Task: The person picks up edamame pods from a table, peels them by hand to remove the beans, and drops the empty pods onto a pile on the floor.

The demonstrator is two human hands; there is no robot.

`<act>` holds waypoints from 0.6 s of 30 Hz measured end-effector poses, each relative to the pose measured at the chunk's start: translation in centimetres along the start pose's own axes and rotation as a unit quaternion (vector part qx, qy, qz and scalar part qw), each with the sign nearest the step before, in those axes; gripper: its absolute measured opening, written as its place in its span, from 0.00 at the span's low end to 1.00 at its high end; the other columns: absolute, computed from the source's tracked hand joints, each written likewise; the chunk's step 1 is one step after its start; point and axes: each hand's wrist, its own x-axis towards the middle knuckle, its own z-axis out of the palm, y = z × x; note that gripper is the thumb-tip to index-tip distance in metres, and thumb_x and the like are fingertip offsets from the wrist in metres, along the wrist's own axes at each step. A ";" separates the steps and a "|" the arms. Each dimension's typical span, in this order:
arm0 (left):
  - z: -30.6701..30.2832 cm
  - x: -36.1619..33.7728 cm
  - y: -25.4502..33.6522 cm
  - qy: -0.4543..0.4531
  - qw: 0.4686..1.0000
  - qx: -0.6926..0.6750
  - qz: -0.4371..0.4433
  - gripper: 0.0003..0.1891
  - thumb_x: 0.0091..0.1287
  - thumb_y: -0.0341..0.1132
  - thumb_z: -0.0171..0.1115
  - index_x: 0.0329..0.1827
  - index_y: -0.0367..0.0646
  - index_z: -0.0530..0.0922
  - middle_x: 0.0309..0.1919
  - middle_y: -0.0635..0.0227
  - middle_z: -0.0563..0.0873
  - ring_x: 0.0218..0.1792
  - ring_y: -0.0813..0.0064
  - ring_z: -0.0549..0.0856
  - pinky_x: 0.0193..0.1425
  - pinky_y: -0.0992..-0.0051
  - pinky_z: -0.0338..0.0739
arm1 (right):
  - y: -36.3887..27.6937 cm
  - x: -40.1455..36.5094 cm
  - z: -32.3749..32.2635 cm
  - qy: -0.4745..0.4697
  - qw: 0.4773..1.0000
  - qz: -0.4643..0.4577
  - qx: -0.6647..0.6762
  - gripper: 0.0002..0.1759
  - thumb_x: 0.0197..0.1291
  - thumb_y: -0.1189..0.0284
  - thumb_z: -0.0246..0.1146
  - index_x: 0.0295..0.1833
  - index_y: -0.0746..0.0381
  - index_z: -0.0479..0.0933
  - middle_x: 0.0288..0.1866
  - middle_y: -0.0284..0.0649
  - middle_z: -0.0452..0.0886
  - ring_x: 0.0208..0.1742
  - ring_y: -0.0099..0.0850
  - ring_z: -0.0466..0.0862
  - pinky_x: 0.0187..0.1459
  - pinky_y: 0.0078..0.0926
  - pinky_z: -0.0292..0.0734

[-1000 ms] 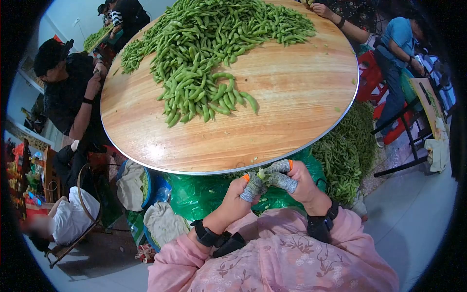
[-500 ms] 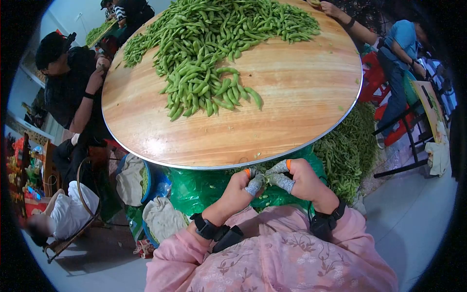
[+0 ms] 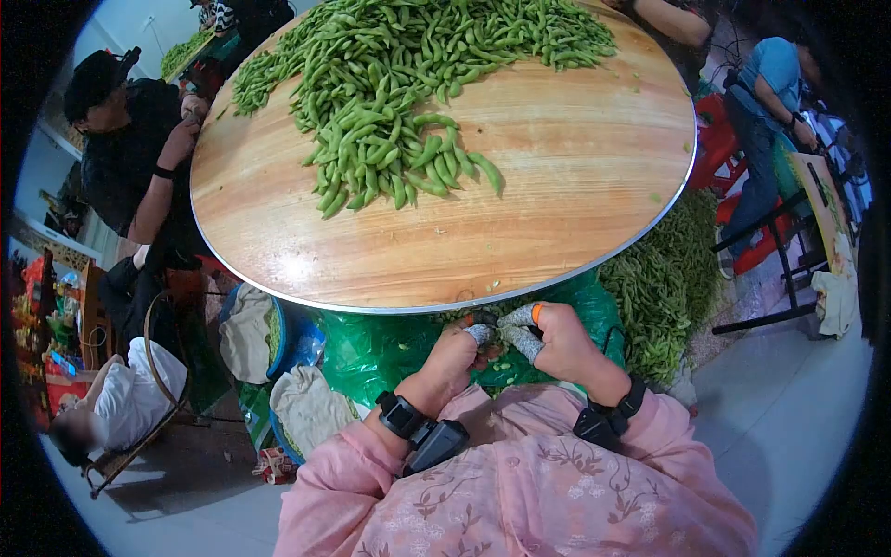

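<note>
My left hand (image 3: 450,359) and my right hand (image 3: 568,345) meet just below the near edge of the round wooden table (image 3: 557,186). Grey fabric sleeves cover some fingers, with an orange band on the right. Both hands are closed in a pinch, fingertips almost touching. Between them is a bit of green that looks like an edamame pod, mostly hidden by the fingers. Beneath lies a green plastic sheet (image 3: 371,357) with loose pale green beans on it. A large heap of edamame pods (image 3: 390,84) covers the far part of the table.
Many pods or empty shells (image 3: 664,288) are piled on the floor at right. A blue tub (image 3: 295,343) and beige cloths (image 3: 311,408) stand at left. One person (image 3: 130,158) works at the table's left, another arm (image 3: 673,20) shows at far right. Red stools (image 3: 715,139) stand beyond.
My hands have drawn slightly closer together, with the left turned a little inward. The co-worker's arm at far right has shifted from the table edge. The view has tilted slightly.
</note>
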 end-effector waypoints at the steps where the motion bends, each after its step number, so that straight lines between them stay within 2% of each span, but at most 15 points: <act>1: -0.3 0.2 -0.2 0.000 1.000 0.000 0.001 0.12 0.56 0.27 0.43 0.40 0.41 0.73 0.27 0.70 0.78 0.22 0.81 0.75 0.21 0.83 0.64 | 0.2 -0.1 0.1 0.001 1.000 0.000 0.000 0.05 0.42 0.77 0.58 0.28 0.66 0.74 0.22 0.51 0.73 0.23 0.45 0.73 0.26 0.32 0.68; 4: -0.8 1.1 -1.2 -0.008 1.000 0.025 0.003 0.12 0.55 0.27 0.45 0.40 0.42 0.73 0.30 0.69 0.79 0.25 0.80 0.76 0.23 0.82 0.66 | 0.7 -0.3 0.3 -0.004 0.999 -0.032 -0.025 0.05 0.43 0.77 0.58 0.29 0.67 0.74 0.22 0.50 0.73 0.22 0.42 0.73 0.26 0.30 0.68; 6: -0.4 1.4 -1.8 0.025 0.993 0.037 0.106 0.13 0.53 0.26 0.48 0.42 0.40 0.73 0.32 0.68 0.79 0.28 0.75 0.78 0.28 0.77 0.71 | 0.6 -0.3 0.3 0.010 1.000 0.029 -0.002 0.05 0.44 0.77 0.58 0.29 0.66 0.74 0.22 0.50 0.74 0.22 0.39 0.74 0.26 0.29 0.69; 7: -0.8 1.9 -2.2 0.025 0.993 0.037 0.106 0.13 0.53 0.26 0.48 0.42 0.40 0.73 0.32 0.68 0.79 0.28 0.75 0.78 0.28 0.77 0.71 | 0.7 -0.4 0.2 0.010 1.000 0.030 -0.001 0.05 0.44 0.77 0.58 0.29 0.66 0.74 0.22 0.50 0.74 0.22 0.39 0.74 0.26 0.29 0.69; 8: -1.6 2.6 -2.7 0.035 0.968 0.153 0.194 0.13 0.52 0.28 0.50 0.41 0.38 0.73 0.29 0.64 0.79 0.30 0.69 0.78 0.32 0.73 0.72 | 1.0 -0.5 -0.2 0.051 0.998 0.028 0.001 0.05 0.45 0.77 0.58 0.29 0.67 0.74 0.23 0.50 0.75 0.23 0.39 0.75 0.27 0.29 0.69; 9: -1.7 2.4 -2.2 0.044 0.922 0.265 0.279 0.14 0.51 0.29 0.52 0.41 0.35 0.73 0.27 0.60 0.79 0.31 0.64 0.79 0.35 0.69 0.73 | 1.4 -0.7 -0.8 0.093 0.995 0.025 0.004 0.05 0.45 0.77 0.58 0.29 0.67 0.74 0.24 0.50 0.75 0.23 0.39 0.76 0.27 0.29 0.70; 10: -1.8 1.5 -1.4 0.049 0.849 0.471 0.234 0.17 0.52 0.32 0.54 0.44 0.34 0.71 0.32 0.56 0.79 0.36 0.58 0.78 0.42 0.67 0.72 | 2.4 -0.8 -2.3 0.114 0.990 0.028 -0.077 0.05 0.46 0.76 0.57 0.28 0.68 0.74 0.25 0.50 0.77 0.24 0.39 0.77 0.28 0.29 0.71; 11: -1.4 0.2 0.3 0.058 0.732 0.654 0.181 0.20 0.53 0.34 0.56 0.48 0.34 0.70 0.37 0.52 0.78 0.42 0.52 0.76 0.49 0.66 0.70 | 2.2 -1.1 -4.2 0.145 0.982 0.065 -0.107 0.06 0.44 0.77 0.57 0.29 0.69 0.74 0.25 0.49 0.77 0.26 0.41 0.78 0.29 0.30 0.71; 12: -2.0 0.3 -0.4 0.085 0.650 0.671 0.347 0.25 0.51 0.39 0.59 0.50 0.35 0.68 0.42 0.48 0.76 0.44 0.47 0.74 0.49 0.64 0.70 | 6.5 -1.6 -5.9 0.194 0.968 0.051 -0.153 0.11 0.43 0.77 0.57 0.36 0.68 0.74 0.26 0.50 0.77 0.28 0.42 0.78 0.30 0.33 0.72; 13: -1.8 -0.7 -0.3 0.111 0.549 0.734 0.385 0.26 0.50 0.37 0.59 0.53 0.37 0.66 0.45 0.49 0.74 0.43 0.48 0.75 0.44 0.63 0.72 | 6.0 -2.3 -8.3 0.209 0.942 0.113 -0.237 0.17 0.44 0.79 0.56 0.45 0.68 0.71 0.26 0.44 0.78 0.27 0.31 0.78 0.30 0.27 0.71; 14: -1.2 -1.8 0.7 0.057 0.577 0.752 0.314 0.25 0.50 0.36 0.59 0.52 0.39 0.67 0.43 0.49 0.75 0.42 0.50 0.76 0.42 0.63 0.73 | 6.2 -2.7 -10.1 0.260 0.931 0.116 -0.230 0.20 0.44 0.79 0.56 0.48 0.70 0.68 0.26 0.46 0.78 0.28 0.34 0.79 0.30 0.29 0.72; 15: -0.4 -3.4 1.8 0.001 0.602 0.763 0.237 0.24 0.50 0.35 0.59 0.52 0.41 0.68 0.40 0.50 0.76 0.40 0.52 0.77 0.39 0.63 0.74 | 8.3 -3.8 -12.1 0.277 0.900 0.129 -0.311 0.21 0.44 0.78 0.57 0.48 0.70 0.67 0.27 0.48 0.78 0.28 0.35 0.79 0.30 0.29 0.72; 16: 0.5 -4.8 3.4 0.001 0.600 0.763 0.238 0.24 0.50 0.35 0.59 0.52 0.41 0.68 0.40 0.50 0.76 0.40 0.52 0.77 0.39 0.63 0.74 | 9.4 -4.8 -13.7 0.285 0.880 0.141 -0.352 0.19 0.45 0.78 0.57 0.46 0.70 0.69 0.27 0.49 0.78 0.28 0.36 0.79 0.30 0.29 0.72; 17: 1.5 -6.1 5.5 -0.016 0.606 0.753 0.255 0.22 0.50 0.32 0.57 0.51 0.42 0.70 0.37 0.52 0.77 0.38 0.54 0.78 0.38 0.64 0.74 | 10.7 -5.6 -15.0 0.297 0.889 0.120 -0.326 0.14 0.45 0.77 0.57 0.41 0.70 0.72 0.27 0.47 0.78 0.27 0.34 0.78 0.30 0.28 0.71; 18: 2.0 -6.5 7.1 -0.033 0.614 0.741 0.269 0.21 0.51 0.30 0.56 0.50 0.44 0.71 0.34 0.54 0.78 0.36 0.55 0.78 0.37 0.65 0.74 | 10.3 -6.0 -15.8 0.290 0.893 0.154 -0.308 0.12 0.46 0.77 0.57 0.38 0.70 0.73 0.27 0.46 0.78 0.27 0.33 0.78 0.30 0.27 0.71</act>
